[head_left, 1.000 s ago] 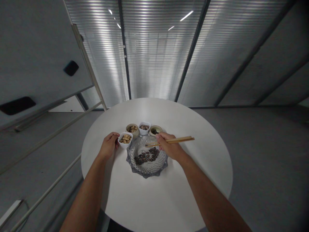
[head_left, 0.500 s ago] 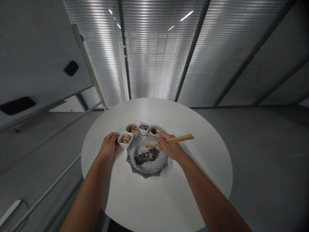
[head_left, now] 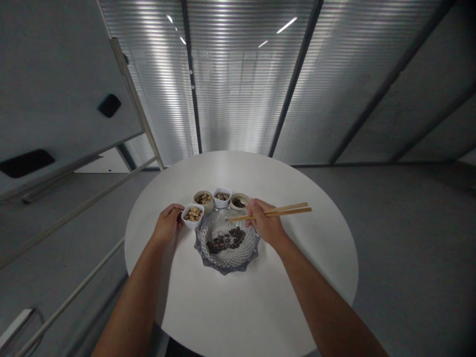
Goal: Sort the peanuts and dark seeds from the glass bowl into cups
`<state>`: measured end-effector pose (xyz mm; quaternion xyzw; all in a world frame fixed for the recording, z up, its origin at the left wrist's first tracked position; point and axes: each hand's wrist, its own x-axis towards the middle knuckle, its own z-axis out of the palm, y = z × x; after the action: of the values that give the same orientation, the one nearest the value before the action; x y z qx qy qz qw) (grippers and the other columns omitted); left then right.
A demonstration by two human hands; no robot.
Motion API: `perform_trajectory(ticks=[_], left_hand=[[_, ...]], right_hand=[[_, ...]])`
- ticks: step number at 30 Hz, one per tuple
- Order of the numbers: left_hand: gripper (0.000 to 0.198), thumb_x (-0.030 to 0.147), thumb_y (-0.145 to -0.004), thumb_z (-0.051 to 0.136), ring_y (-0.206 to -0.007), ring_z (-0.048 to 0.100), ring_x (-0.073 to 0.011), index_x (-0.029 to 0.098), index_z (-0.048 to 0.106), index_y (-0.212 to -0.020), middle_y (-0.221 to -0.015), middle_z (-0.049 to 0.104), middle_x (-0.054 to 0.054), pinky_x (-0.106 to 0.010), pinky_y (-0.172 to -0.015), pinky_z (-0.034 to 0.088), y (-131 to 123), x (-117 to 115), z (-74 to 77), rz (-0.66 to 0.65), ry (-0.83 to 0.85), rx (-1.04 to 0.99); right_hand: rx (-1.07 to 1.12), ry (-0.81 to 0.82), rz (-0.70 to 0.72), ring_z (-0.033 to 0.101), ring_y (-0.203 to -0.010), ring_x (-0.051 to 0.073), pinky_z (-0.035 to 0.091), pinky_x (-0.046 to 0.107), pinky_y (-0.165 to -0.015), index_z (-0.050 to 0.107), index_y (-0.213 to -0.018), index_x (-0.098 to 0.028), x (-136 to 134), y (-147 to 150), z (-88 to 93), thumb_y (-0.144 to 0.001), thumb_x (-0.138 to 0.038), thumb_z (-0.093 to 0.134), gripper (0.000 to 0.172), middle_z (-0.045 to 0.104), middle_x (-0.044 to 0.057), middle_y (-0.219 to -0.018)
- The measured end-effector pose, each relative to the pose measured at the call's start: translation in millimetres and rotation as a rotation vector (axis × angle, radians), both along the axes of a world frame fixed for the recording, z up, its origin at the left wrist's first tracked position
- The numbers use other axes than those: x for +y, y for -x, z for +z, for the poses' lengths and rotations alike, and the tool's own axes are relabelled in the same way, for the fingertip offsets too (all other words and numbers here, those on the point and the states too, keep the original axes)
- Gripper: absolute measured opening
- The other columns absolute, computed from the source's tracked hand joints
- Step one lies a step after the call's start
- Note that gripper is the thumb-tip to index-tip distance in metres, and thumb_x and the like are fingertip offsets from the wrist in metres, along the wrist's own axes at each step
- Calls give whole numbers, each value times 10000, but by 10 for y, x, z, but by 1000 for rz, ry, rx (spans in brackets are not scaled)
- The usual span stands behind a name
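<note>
My right hand point(head_left: 265, 223) is closed round a pair of wooden chopsticks point(head_left: 282, 211), their tips hanging over the far side of a cut-glass dish point(head_left: 226, 260). Dark beans point(head_left: 226, 240) lie in the middle of that dish. My left hand point(head_left: 168, 223) curls against the side of a small white bowl of pale nuts point(head_left: 192, 215), just left of the dish. Behind the dish stand a tan bowl point(head_left: 204, 199), a white bowl point(head_left: 222, 196) and another tan bowl point(head_left: 239, 201), each with a few dark or mixed bits inside.
Everything sits on a round white table point(head_left: 241, 307). A whiteboard on a stand point(head_left: 55, 89) leans at the left. Frosted glass wall panels point(head_left: 241, 79) rise behind the table, with grey floor point(head_left: 409, 238) around it.
My right hand has drawn back to the right and slightly up, carrying the chopstick tips from the dish's middle to its far edge. The left hand stays on the white bowl.
</note>
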<state>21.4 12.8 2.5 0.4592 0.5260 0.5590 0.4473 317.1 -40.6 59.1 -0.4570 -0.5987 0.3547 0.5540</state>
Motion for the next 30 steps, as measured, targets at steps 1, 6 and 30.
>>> perform_trajectory(ticks=[1,6,30], left_hand=[[209,373,-721,636,-399,435,-104,173,657,-779,-525,523,40,-240,-395,300,1,-1,2,-1,-1,-3],[222,387,-733,647,-399,437,-104,172,657,-785,-530,531,35,-236,-393,291,6,-1,7,-3,1,2],[185,343,-714,629,-404,431,-104,169,657,-770,-520,531,33,-236,-402,296,-27,-32,57,-4,3,-9]], right_hand=[[42,-28,-35,552,-427,147,451,259,-457,500,-632,-231,-4,-5,31,-954,-660,492,537,416,-63,-435],[176,-143,-240,559,-435,154,482,274,-496,507,-654,-238,-7,-78,170,-958,-652,495,514,408,-67,-432],[40,130,290,475,-429,128,362,257,-416,547,-629,-211,-32,-105,69,-868,-665,609,517,486,-35,-494]])
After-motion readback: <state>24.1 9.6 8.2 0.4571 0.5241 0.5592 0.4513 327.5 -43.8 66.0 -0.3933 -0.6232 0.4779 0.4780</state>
